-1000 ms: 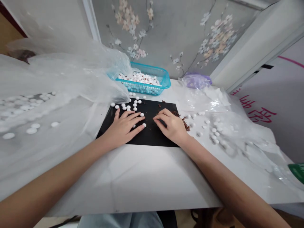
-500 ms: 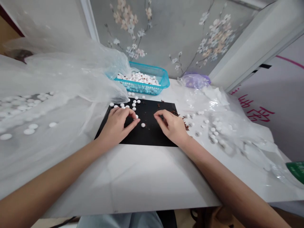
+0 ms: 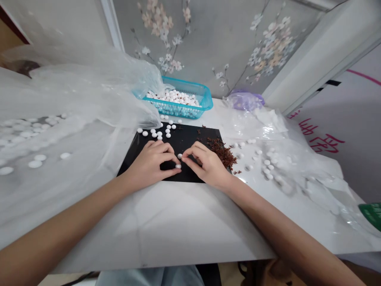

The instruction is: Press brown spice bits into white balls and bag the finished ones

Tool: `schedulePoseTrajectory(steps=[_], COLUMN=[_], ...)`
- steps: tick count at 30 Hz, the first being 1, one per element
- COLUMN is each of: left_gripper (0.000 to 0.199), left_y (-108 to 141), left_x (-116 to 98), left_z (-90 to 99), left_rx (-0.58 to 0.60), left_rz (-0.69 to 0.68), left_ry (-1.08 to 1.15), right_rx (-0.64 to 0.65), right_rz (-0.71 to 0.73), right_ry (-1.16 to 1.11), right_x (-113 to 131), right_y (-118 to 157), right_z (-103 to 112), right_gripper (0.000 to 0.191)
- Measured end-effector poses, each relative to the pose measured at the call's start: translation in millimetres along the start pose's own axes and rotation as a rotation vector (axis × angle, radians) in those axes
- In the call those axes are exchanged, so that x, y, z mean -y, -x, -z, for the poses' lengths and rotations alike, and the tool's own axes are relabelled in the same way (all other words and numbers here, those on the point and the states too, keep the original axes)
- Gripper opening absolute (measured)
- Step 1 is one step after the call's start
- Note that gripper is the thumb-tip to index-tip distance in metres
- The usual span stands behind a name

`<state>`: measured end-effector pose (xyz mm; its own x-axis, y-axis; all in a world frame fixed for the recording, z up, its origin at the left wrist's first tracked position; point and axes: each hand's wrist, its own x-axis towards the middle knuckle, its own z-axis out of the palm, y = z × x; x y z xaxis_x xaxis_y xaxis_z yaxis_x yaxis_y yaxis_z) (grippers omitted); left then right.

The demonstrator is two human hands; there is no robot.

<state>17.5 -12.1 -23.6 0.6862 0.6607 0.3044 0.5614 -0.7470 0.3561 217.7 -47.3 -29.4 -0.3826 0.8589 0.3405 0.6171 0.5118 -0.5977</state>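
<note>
Over a black mat [image 3: 187,137], my left hand [image 3: 151,163] pinches a small white ball [image 3: 178,166] between thumb and index finger. My right hand [image 3: 208,163] is closed in a pinch beside it, its fingertips almost meeting the left ones; whatever is between them is too small to make out. Another white ball [image 3: 179,156] lies on the mat just behind the fingertips. A heap of small reddish-brown bits [image 3: 223,153] rests at the mat's right edge, partly behind my right hand. Several loose white balls [image 3: 159,134] are scattered at the mat's back left.
A blue plastic basket [image 3: 208,104] of white balls, some with brown bits, stands behind the mat. On the left spreads a large clear plastic bag [image 3: 89,95] with white balls. More clear bags [image 3: 297,159] and loose balls lie to the right, near a purple bundle [image 3: 247,101].
Both hands have come together at the mat's front middle. My left hand has moved right and nearer with a white ball; my right hand has moved left, uncovering more of the brown heap.
</note>
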Motion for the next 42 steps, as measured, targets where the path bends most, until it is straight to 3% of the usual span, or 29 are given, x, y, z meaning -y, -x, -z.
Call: schedulePoseTrajectory(steps=[9, 27, 34, 42], left_gripper=[0.015, 0.021, 0.019, 0.023], left_y=[-3, -4, -4, -2], left_x=[-1, 0, -1, 2], left_z=[-0.9, -2.9, -2.9, -4.3], left_rx=[0.049, 0.057, 0.068, 0.054], left_rz=[0.101, 0.111, 0.135, 0.138], left_ry=[0.207, 0.153, 0.157, 0.163], right_rx=[0.025, 0.003, 0.039, 0.106], right_rz=[-0.047, 0.062, 0.065, 0.079], right_ry=[-0.035, -0.123, -0.219, -0.082], right_x=[0, 0, 2, 12], right_y=[2, 3, 4, 3], right_z=[-10, -11, -7, -4], right_gripper=[0.012, 0.006, 0.019, 0.019])
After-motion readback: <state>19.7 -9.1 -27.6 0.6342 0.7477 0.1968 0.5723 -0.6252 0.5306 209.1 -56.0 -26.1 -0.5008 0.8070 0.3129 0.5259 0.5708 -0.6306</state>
